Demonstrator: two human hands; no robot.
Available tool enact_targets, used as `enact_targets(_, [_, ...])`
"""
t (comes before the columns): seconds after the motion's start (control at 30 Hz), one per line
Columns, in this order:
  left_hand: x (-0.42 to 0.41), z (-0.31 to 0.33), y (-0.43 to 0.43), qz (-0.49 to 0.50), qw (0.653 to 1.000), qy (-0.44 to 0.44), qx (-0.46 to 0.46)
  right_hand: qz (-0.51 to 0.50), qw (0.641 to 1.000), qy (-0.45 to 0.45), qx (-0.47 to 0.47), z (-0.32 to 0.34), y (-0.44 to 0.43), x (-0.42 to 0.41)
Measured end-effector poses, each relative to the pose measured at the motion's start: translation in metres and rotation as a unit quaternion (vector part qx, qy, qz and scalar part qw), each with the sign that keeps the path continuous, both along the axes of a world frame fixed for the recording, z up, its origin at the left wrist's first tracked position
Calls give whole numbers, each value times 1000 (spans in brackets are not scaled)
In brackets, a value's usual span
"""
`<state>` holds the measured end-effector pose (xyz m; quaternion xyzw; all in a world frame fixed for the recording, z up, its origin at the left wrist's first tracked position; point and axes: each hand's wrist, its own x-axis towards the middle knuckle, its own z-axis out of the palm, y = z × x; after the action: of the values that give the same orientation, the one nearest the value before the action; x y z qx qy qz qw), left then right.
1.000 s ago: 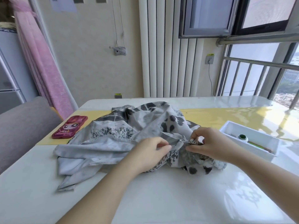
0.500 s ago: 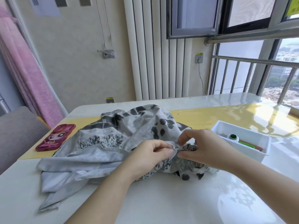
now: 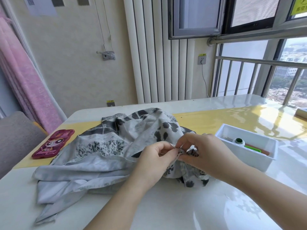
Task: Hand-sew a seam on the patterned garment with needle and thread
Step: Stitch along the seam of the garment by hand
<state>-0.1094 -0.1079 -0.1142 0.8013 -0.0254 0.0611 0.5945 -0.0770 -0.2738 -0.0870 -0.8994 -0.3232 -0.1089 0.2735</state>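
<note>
A grey and white patterned garment with black blotches lies crumpled on the white table. My left hand pinches a fold of its fabric at the bunched edge. My right hand meets it from the right, thumb and forefinger pinched on the same bunched edge, fingertips nearly touching the left hand's. The needle and thread are too small to make out between the fingers.
A white tray holding a green-topped spool and green and red tools stands right of my right hand. A pink cartoon phone case lies at the left on a yellow mat. A grey chair stands left.
My head has turned slightly right and tilted, shifting the scene left. Both hands stay pinched on the bunched fabric edge; the right hand's fingers have lifted a little over the fold.
</note>
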Motion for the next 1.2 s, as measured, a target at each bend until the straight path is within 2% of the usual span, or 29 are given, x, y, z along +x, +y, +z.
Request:
enact_targets(0.13, [2, -1, -2, 7, 1000, 8, -10, 4, 1000, 13, 25, 3, -2, -2])
enact_targets(0.27, [0, 2, 3, 32, 998, 34, -31, 13, 999, 36, 1, 13, -4, -7])
enact_targets(0.4, [-2, -2, 18, 6, 978, 145, -152, 40, 996, 59, -58, 23, -6, -11])
enact_targets(0.47, [-1, -10, 25, 60, 960, 152, -227, 64, 991, 69, -97, 28, -9, -13])
enact_targets(0.57, [7, -27, 41, 210, 909, 106, -345, 95, 978, 92, -163, 32, -13, -17])
enact_targets(0.63, [15, -35, 51, 301, 877, 88, -363, 105, 970, 126, -178, 35, -12, -17])
enact_targets(0.7, [17, -37, 57, 346, 869, 77, -345, 114, 973, 151, -133, 38, -3, -10])
enact_targets(0.8, [13, -36, 65, 383, 867, 60, -313, 108, 983, 108, -99, 40, 26, 9])
enact_targets(0.97, [3, -33, 105, 443, 824, 50, -350, 130, 966, 65, -215, 28, 103, 27])
enact_targets(1.1, [-6, -33, 138, 406, 825, 75, -385, 127, 949, 37, -287, 3, 164, 32])
enact_targets(1.2, [-9, -28, 148, 411, 805, 94, -417, 114, 949, -16, -295, -14, 198, 34])
